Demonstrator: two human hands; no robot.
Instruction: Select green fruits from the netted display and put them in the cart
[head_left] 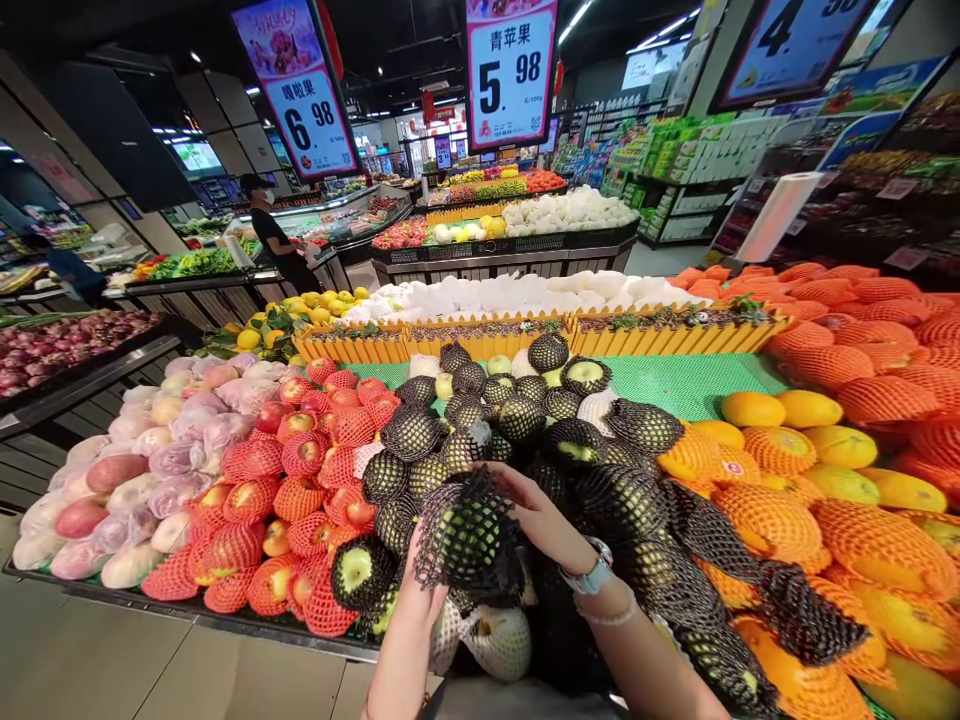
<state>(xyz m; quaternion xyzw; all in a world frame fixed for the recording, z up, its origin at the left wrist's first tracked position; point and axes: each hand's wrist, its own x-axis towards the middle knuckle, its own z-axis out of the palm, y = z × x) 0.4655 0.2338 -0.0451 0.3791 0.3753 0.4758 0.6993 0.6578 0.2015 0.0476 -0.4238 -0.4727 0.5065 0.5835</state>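
Note:
Between my two hands is a green apple in a black foam net point(466, 532), with green skin showing through the mesh. My left hand point(424, 578) supports it from the left and below, its fingers mostly hidden by the netting. Curled over the far right side of the net are the fingers of my right hand point(534, 505), which has a light-blue watch point(592, 572) at its wrist. Below it, a fruit in a white foam net point(496, 640) sits near the front edge. Just left, an upright green apple point(355, 568) shows its top in an open black net.
Red apples in red nets point(304, 455) and bagged pink fruit point(180, 455) lie left. Long black-netted fruit point(645, 530) and orange-netted melons point(772, 520) lie right. A yellow divider point(487, 342) crosses behind. Price screens point(510, 75) hang above; a person point(274, 235) stands far left.

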